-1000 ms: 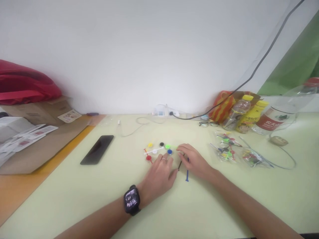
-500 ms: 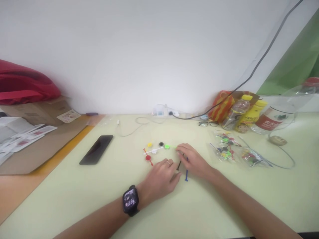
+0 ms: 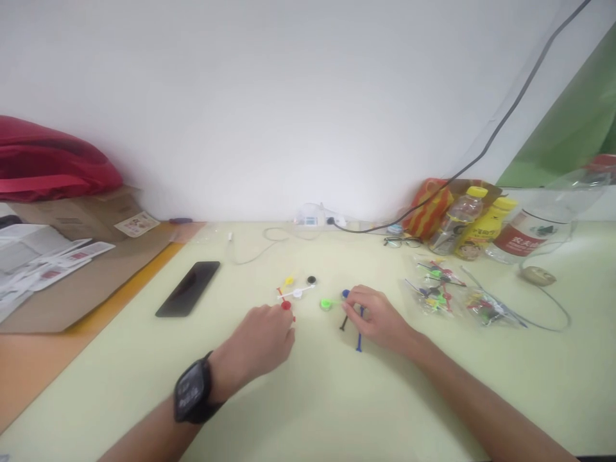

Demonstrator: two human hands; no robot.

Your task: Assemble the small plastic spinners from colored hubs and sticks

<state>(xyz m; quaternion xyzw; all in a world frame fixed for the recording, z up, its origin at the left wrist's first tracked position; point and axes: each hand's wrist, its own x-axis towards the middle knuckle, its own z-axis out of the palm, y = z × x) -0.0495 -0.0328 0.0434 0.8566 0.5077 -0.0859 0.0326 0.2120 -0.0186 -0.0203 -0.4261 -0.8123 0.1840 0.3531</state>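
My right hand [image 3: 378, 313] is closed in a pinch on the thin stem of a bright green plastic arrow with a disc [image 3: 326, 305]. By its fingers are a blue disc [image 3: 345, 294], a black stick [image 3: 343, 323] and a blue stick [image 3: 359, 340]. My left hand [image 3: 260, 340], with a black watch on its wrist, has its fingers curled down at a red arrow with a disc [image 3: 285, 306]; its fingertips are hidden. Just beyond lie a white arrow [image 3: 298, 293], a yellow piece [image 3: 289, 281] and a black disc [image 3: 312, 280].
To the left lies a black phone [image 3: 188, 289], past it a cardboard sheet [image 3: 96, 285] with papers. Clear bags of coloured pieces [image 3: 436, 285] lie at right, before bottles [image 3: 481, 228], glasses [image 3: 402, 242] and a computer mouse [image 3: 538, 275]. A power strip [image 3: 310, 218] sits against the wall.
My left hand has moved left, away from my right hand, to the red arrow. My right hand has drawn the green arrow slightly nearer to me, and the blue disc now shows.
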